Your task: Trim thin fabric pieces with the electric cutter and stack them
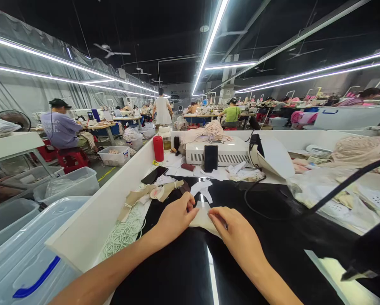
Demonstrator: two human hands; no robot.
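A small cream piece of fabric point(203, 219) lies on the glossy black tabletop between my two hands. My left hand point(176, 215) is at its left edge, fingers curled and thumb against the cloth. On the opposite edge, my right hand point(238, 231) pinches the fabric between thumb and fingers. Just beyond them rest white cut pieces point(202, 189). Left of my left hand are tan fabric strips point(135, 199) and a tangle of pale green cord point(124, 231).
A white slotted machine box point(194, 157) stands at the back, with a dark phone point(210, 157) leaning on it. A red canister point(158, 148) is at back left. A black cable point(336, 186) crosses the right side above bagged pieces point(361, 190). Co-workers sit at sewing tables beyond.
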